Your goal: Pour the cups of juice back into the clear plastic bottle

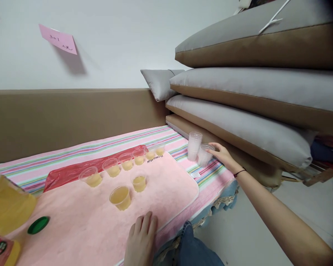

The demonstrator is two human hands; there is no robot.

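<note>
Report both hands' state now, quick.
Left hand: open, palm down on the pink mat.
Right hand: thumb and fingers at the rim of the shorter clear plastic cup stack; whether closed on it cannot be told.

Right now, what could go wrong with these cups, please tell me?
The right hand grips the shorter cup stack beside the taller cup stack, so a nudge might topple the latter.

The front filled cup has no lid and stands near the left hand; a bump could spill yellow liquid onto the pink mat.
</note>
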